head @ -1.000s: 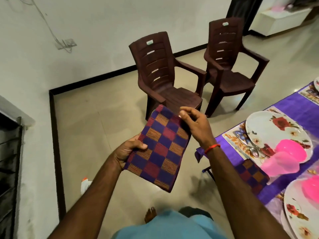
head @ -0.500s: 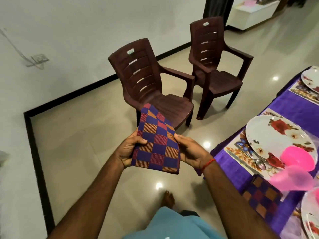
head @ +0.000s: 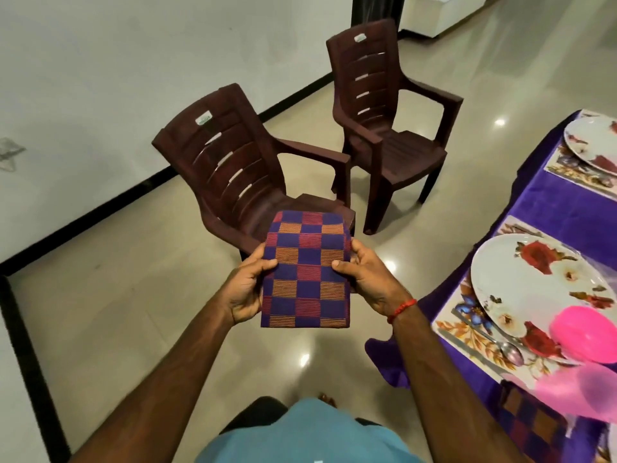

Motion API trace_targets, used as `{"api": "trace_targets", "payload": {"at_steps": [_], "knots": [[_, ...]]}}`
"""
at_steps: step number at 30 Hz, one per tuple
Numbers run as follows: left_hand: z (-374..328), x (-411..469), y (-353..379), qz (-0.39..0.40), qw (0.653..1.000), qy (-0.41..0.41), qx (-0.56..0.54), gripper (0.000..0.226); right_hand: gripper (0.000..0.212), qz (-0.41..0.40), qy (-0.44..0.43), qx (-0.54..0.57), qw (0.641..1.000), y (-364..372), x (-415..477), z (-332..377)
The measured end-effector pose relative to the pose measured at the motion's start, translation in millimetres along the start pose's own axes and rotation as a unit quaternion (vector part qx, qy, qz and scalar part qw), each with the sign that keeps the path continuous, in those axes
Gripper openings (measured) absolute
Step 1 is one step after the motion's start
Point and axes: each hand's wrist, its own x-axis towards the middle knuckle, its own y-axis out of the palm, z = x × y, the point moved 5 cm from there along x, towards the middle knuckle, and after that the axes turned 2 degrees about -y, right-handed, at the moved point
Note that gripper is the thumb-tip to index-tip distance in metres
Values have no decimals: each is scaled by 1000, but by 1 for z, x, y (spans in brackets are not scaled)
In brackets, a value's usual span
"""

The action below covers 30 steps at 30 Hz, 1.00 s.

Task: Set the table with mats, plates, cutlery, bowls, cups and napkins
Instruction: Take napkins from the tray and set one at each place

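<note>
Item in hand: folded checked napkin [head: 307,272], purple with orange and red squares, held upright in the air over the floor, well apart from the tabletop [head: 561,212] (purple-clothed, at the right of the view). Left hand [head: 247,292] grasping its left edge, thumb on the front face, fingers behind. Right hand [head: 370,279] grasping the right edge likewise, red thread [head: 402,309] at the wrist. Along the tabletop's edge facing the brown chairs [head: 240,175]: floral mat [head: 467,332], floral plate [head: 521,279] on it, spoon [head: 510,350] on the mat just beside the plate, pink bowl [head: 584,335] at the plate's near rim, pink cup [head: 584,392] (blurred, shape unclear) next to it, and a second napkin [head: 531,419] lying flat toward the near corner. Farther along the same edge: far plate [head: 591,142] on its own mat, no napkin visible beside it, though partly cut off. Step judged in hand: squaring the fold before laying it down. To do well: pinch through all layers with both thumbs to prevent sliding; line up the edges, checks matching; carry flat; lay parallel to the table edge, just beside a mat, as with the one already set; steer wide of the pink cup, likely light and easy to tip.
</note>
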Motion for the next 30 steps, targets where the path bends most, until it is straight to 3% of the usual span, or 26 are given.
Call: {"api": "trace_targets", "payload": {"at_steps": [5, 9, 14, 18, 22, 30], "knots": [[-17, 43, 22, 56, 998, -25, 34, 50, 37, -43, -9, -1, 999, -34, 16, 12], [-38, 83, 48, 94, 994, 1, 55, 56, 41, -88, -73, -14, 993, -59, 32, 35], [-91, 139, 89, 136, 988, 37, 59, 32, 36, -182, -183, -36, 965, -88, 57, 92], [-118, 171, 113, 153, 984, 41, 86, 57, 37, -188, -206, -26, 960, -95, 76, 121], [-133, 206, 122, 183, 981, -2, 71, 29, 24, -238, -202, -45, 949, -110, 91, 129], [-101, 266, 148, 190, 967, -162, 49, 38, 28, -383, -182, -28, 905, -159, 90, 116]]}}
